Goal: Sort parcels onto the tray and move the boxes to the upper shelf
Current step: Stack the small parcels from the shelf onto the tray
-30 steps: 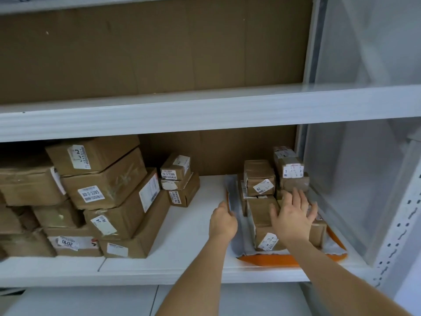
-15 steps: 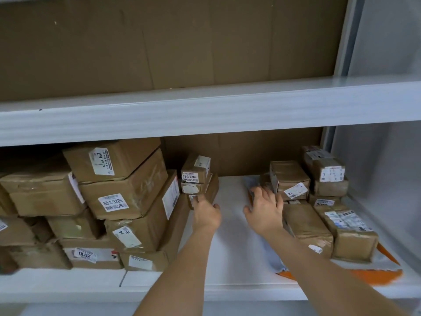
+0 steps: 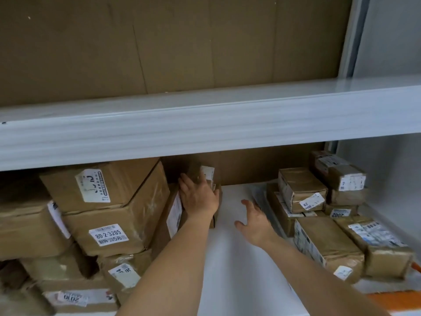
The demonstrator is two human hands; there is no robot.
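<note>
Both arms reach into the lower shelf (image 3: 227, 258). Left hand (image 3: 198, 197) lies on the front of a small stack of boxes (image 3: 205, 176) at the back of the shelf, fingers straight and spread against the cardboard; the grip is wide, pressing rather than closing round anything. Right hand (image 3: 254, 221) hovers over the bare white shelf just right of that stack, fingers relaxed and apart, grip wide, holding nothing.

Big cartons (image 3: 109, 208) are piled at the left of the lower shelf, leaning on one another (one label reads 80-2-3205). The small stack stands just beside them, touching the rightmost carton.

At the right, an orange tray (image 3: 401, 302) sits on the same shelf with a grey liner sheet (image 3: 262, 199) showing along its left edge. It carries wrapped parcels (image 3: 328, 242): two long ones at the front, smaller ones stacked behind, one labelled 82.

Upper shelf (image 3: 205, 133) runs across above, white, brown cardboard backing (image 3: 182, 42) behind it.
</note>
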